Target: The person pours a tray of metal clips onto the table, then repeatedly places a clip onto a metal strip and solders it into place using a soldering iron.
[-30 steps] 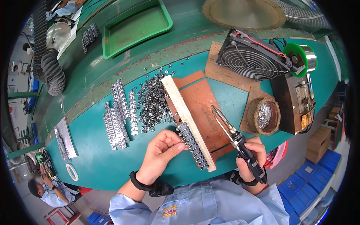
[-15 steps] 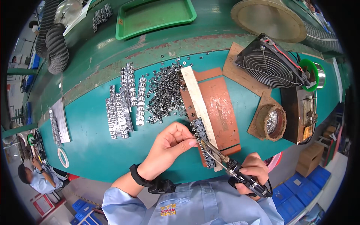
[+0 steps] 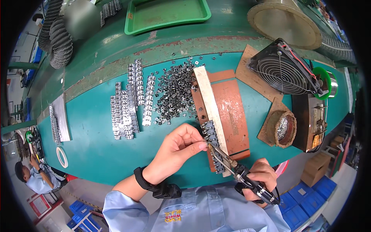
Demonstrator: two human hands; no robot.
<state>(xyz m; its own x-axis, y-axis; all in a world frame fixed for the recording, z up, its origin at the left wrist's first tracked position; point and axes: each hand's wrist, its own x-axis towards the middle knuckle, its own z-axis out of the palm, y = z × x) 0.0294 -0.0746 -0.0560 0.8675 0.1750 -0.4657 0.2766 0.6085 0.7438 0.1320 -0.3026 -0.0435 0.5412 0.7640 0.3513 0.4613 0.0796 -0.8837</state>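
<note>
My right hand [image 3: 262, 176] is wrapped round a black soldering iron [image 3: 244, 176] with a thin metal feed tube beside its barrel. The iron's tip meets a strip of small dark circuit boards [image 3: 210, 132], which lies along a white bar [image 3: 208, 102] on a brown-orange plate [image 3: 232, 116]. Thumb and forefinger of my left hand [image 3: 178, 149] pinch together at the strip's left edge, close to the tip. What they hold, if anything, is too small to make out. A heap of small metal parts [image 3: 176, 91] lies just beyond that hand.
Finished-looking metal strips [image 3: 124, 112] lie left of the heap. At right stand a fan [image 3: 280, 69], a green solder spool [image 3: 325, 83], a round pot [image 3: 284, 129] of silvery scraps and a dark box [image 3: 303, 120]. A green tray [image 3: 168, 17] sits at the back.
The whole view has shifted slightly, so the bench things sit a little differently in it. Both hands and the iron keep nearly the same place at the strip.
</note>
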